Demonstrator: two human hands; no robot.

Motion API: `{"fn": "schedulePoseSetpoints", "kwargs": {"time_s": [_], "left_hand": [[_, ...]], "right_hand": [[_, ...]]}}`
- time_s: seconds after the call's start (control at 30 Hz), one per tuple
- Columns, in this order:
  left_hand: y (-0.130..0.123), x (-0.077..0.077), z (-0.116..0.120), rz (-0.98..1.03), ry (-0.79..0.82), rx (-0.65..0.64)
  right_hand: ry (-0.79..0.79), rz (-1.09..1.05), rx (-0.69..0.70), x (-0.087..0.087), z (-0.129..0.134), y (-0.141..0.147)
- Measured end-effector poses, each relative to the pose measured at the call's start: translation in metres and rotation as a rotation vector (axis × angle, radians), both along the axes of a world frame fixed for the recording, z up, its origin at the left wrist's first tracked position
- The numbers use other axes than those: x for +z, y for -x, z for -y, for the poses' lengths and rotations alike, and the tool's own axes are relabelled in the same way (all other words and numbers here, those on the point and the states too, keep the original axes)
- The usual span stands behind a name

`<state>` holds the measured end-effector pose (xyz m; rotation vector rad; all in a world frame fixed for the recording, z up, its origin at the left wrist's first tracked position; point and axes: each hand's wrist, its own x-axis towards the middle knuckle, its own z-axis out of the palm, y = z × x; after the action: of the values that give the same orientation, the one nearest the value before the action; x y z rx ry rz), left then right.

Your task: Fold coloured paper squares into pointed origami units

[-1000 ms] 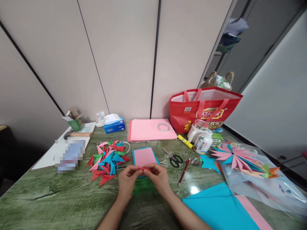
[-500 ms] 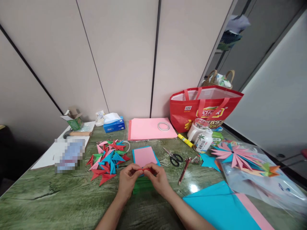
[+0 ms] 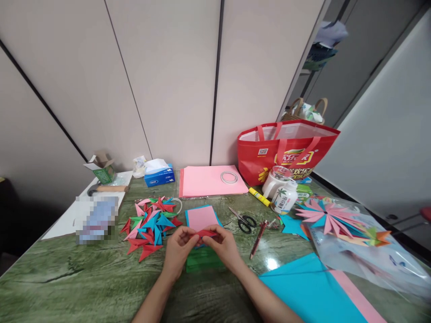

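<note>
Between both hands is a small folded red paper (image 3: 204, 233). My left hand (image 3: 180, 249) pinches its left end, and my right hand (image 3: 224, 246) grips the right end between thumb and fingers. Behind them lies a stack of pink (image 3: 202, 217) and blue paper rectangles. Green sheets (image 3: 204, 261) lie under and in front of the hands. A heap of folded red, blue, pink and green pieces (image 3: 151, 226) sits to the left. Scissors (image 3: 245, 222) with black handles and a dark red pencil (image 3: 258, 241) rest to the right.
Pink sheets (image 3: 202, 180) lie at the back, near a blue tissue box (image 3: 159, 176). A red bag (image 3: 252, 154), white bottle (image 3: 284, 199) and yellow glue stick (image 3: 259, 197) stand or lie at right. Large blue paper (image 3: 313, 287) covers the front right.
The red paper now shows more of its surface between my fingers. Both hands have shifted slightly, and the view has moved a little.
</note>
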<state>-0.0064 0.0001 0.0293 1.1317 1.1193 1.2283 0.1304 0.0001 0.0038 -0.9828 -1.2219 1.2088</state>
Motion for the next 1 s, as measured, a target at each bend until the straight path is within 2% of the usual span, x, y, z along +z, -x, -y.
{"fn": "schedulePoseSetpoints", "kwargs": {"time_s": [0.23, 0.43, 0.6, 0.8, 1.0], "left_hand": [[0.0011, 0.0012, -0.0007, -0.044, -0.002, -0.114], [-0.0007, 0.0009, 0.0006, -0.023, 0.010, -0.180], [-0.0035, 0.0015, 0.0031, -0.049, -0.027, -0.183], [-0.0034, 0.0021, 0.0058, -0.059, -0.036, -0.209], [-0.0038, 0.0027, 0.0063, -0.032, -0.036, -0.221]], "right_hand": [[0.012, -0.024, 0.046, 0.0028, 0.0018, 0.0001], [-0.007, -0.011, -0.046, 0.0033, 0.0008, -0.0017], [0.001, -0.042, -0.034, 0.0035, 0.0024, -0.0012], [-0.050, 0.037, -0.043, -0.0002, 0.0039, -0.0015], [0.023, -0.030, -0.045, 0.0066, 0.0038, -0.0005]]}}
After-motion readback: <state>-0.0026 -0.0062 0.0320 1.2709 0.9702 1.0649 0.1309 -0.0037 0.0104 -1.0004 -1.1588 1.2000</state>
